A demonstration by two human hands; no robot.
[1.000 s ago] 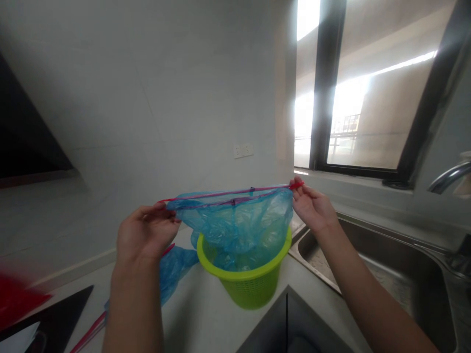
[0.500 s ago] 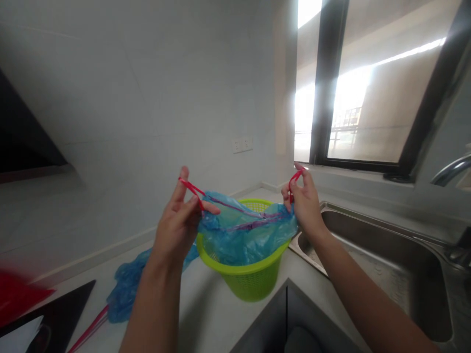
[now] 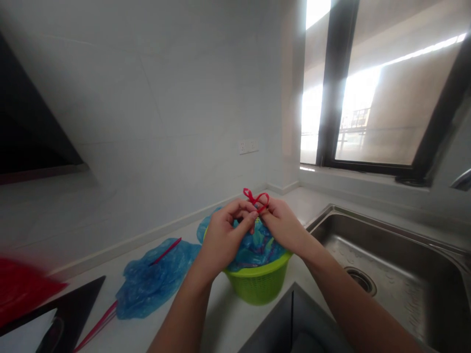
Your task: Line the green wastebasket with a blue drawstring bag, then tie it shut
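Note:
Above a lime-green plastic basket [image 3: 256, 284], my left hand [image 3: 225, 238] and my right hand [image 3: 287, 226] meet with their fingers pinched together. Between them is a red drawstring [image 3: 251, 197], whose loops stick up over the fingertips. The drawstring belongs to a translucent blue garbage bag [image 3: 253, 252], bunched inside the basket under both hands. Part of its mouth is hidden behind my fingers. On the counter left of my left forearm lies a second crumpled blue garbage bag [image 3: 147, 287] with red drawstrings.
A steel sink [image 3: 393, 294] is set into the counter on the right. At the left are a black cooktop [image 3: 83, 304] and a blurred red plastic bag [image 3: 25, 287]. A dark grey fixture [image 3: 274, 321] is at the front edge. Sockets [image 3: 248, 146] are on the wall.
My hands have come together from opposite sides of the bag's mouth, drawing the drawstring loops inward. The bag was spread wide and is now gathered lower in the basket.

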